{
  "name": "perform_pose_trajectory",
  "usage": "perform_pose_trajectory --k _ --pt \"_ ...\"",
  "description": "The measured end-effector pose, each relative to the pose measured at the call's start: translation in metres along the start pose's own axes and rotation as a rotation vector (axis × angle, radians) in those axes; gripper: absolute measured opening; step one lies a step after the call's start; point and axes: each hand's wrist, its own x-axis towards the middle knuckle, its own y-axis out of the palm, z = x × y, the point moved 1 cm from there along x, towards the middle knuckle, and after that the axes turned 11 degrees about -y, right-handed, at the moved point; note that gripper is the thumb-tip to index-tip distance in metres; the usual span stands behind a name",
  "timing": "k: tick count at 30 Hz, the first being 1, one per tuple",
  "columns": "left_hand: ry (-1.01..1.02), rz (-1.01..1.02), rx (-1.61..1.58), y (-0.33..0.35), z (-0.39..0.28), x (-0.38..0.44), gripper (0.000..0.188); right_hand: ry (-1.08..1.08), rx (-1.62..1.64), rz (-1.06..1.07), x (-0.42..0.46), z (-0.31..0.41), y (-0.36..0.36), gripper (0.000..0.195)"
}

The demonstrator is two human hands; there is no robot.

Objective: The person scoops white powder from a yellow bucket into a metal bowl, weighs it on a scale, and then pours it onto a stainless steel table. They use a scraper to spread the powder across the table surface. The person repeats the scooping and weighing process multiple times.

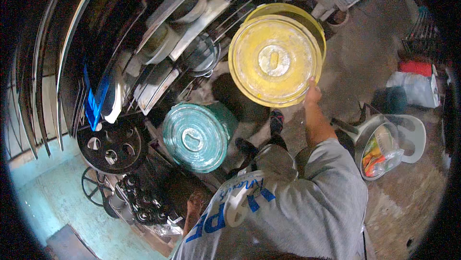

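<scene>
My right hand [312,96] grips the rim of a round yellow plastic lid [248,58] with a recessed centre handle. The lid is tilted and partly covers the mouth of a yellow bucket [320,36] behind it. White residue marks the lid's face. To the left stands a teal plastic bucket [230,123], topped by a matching teal lid [212,141] that also has a handle recess. Low beside my shirt, my left hand [195,202] hangs in shadow. Its fingers are too dark to make out.
Metal shelving with pots [194,8] rises at the upper left. A gas stove [144,202] and a dark round pan with holes [111,144] lie at the left. On the right a white chair [414,137] carries a clear tub [378,152] of packets. My feet [276,121] are near both buckets.
</scene>
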Motion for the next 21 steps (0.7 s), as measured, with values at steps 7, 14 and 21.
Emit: perform_pose_trajectory --k 7,14,21 --pt "-0.003 0.062 0.142 0.047 -0.063 -0.026 0.024 0.068 -0.168 -0.155 0.037 0.038 0.033 0.058" --pt "-0.149 0.260 0.188 0.031 -0.099 0.002 0.016 -0.261 -0.034 -0.543 0.071 0.066 0.045 0.034" --pt "0.332 0.226 0.700 0.045 -0.118 0.071 0.019 -0.601 -0.249 -0.040 0.006 0.031 -0.030 0.027"
